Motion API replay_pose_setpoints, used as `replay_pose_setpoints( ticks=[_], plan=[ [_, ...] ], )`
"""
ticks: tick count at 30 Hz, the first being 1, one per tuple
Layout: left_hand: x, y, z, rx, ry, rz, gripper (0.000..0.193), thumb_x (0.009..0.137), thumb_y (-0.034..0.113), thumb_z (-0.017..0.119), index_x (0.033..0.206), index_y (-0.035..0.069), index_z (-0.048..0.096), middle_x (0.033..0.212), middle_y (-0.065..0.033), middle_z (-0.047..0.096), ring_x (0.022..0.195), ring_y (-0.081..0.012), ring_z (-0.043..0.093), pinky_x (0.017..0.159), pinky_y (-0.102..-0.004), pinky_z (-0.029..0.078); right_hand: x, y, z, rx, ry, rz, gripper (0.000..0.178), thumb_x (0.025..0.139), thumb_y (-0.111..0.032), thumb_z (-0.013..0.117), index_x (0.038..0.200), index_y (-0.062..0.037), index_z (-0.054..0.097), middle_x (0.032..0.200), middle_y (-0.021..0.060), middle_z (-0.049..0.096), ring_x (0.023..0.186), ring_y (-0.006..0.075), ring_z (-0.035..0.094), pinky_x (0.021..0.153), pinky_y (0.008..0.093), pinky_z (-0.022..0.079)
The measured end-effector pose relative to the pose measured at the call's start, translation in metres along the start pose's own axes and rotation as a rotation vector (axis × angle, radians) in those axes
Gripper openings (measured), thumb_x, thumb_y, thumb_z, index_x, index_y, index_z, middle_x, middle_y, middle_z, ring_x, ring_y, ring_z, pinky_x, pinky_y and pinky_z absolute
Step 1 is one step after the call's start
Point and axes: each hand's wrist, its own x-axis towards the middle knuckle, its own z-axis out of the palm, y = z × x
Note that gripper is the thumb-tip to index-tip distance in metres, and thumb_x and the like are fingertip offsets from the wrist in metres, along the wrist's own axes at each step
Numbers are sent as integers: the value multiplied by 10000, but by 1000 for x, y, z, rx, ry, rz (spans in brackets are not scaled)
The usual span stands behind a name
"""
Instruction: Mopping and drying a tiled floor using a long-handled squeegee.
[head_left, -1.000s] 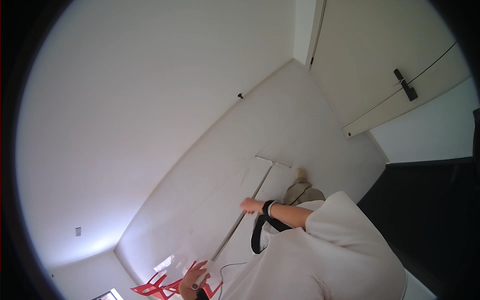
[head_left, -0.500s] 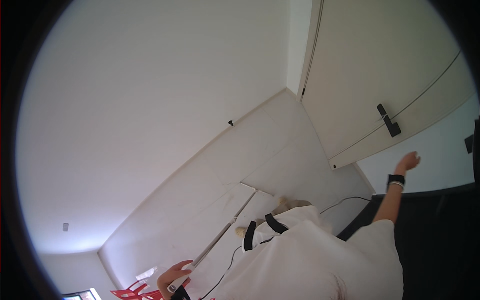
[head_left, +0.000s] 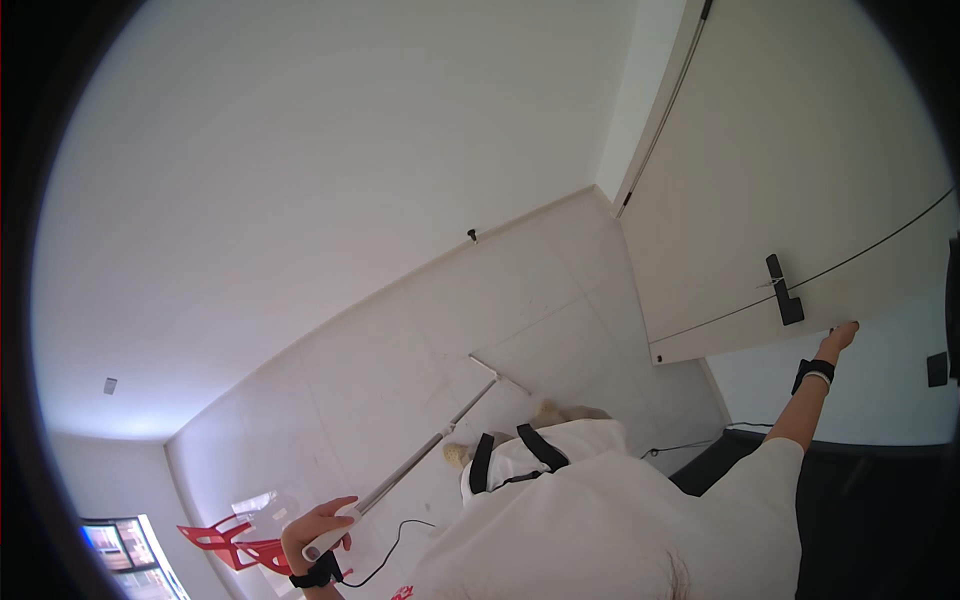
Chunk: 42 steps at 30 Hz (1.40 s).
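Note:
My left hand (head_left: 322,530), at the lower left, is wrapped round the white grip of a long-handled floor wiper (head_left: 410,463). Its grey pole slants away to the right and ends in a thin T-shaped head (head_left: 500,374) on the floor, just ahead of my feet. Far to the right, my right arm is stretched out, and its hand (head_left: 843,337) has curled fingers close to the lower edge of a beige door (head_left: 740,200). Whether it touches the door or holds something small I cannot make out. Both wrists wear black bands.
A black handle (head_left: 785,290) sits on the door. A small black doorstop (head_left: 472,235) stands by the wall's foot. Red chairs (head_left: 235,545) are at the lower left, near a window (head_left: 135,555). A dark cable (head_left: 690,445) lies on the floor beside a black surface (head_left: 870,520).
My right hand has come closer to the door's edge; before, it was against the white wall. The view has shifted, showing more of the chairs and window. My left hand keeps its grip.

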Motion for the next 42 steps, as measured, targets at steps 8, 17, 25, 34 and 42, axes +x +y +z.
replay_pose_setpoints(
  ticks=[8,17,25,34,42],
  plan=[
    [-39,-2,19,-96,5,-39,467,734,101,504,1168,14,356,722,-83,503,502,-120,491,439,-206,368,-25,-8,-7,-9,43,-94,331,755,-253,399,873,22,540,905,148,549,773,263,524,673,336,405],
    [-104,-11,71,-170,-49,31,464,736,83,509,1164,0,350,715,-70,486,521,-127,492,463,-221,399,-106,-29,-15,-48,64,-136,372,766,-271,356,851,38,545,819,160,564,718,280,534,666,337,423],
    [-139,-32,188,-88,-24,45,470,751,100,508,1183,34,337,695,-51,488,522,-117,504,464,-224,414,-110,10,-42,-18,-429,-196,344,796,-210,309,926,43,502,924,152,523,825,239,492,733,310,386],
    [-141,-109,308,-124,3,128,480,757,85,495,1196,26,307,699,-56,497,517,-125,516,463,-233,424,-92,37,-61,-84,-1011,-374,271,699,11,449,967,47,428,931,124,454,848,192,483,715,256,407],
    [-150,-179,388,-201,47,188,503,737,91,515,1188,7,308,707,-65,504,522,-131,529,475,-244,441,-107,44,-75,147,-1203,-390,452,682,13,472,1117,18,349,1114,124,360,1011,188,410,717,267,455]
  ],
)
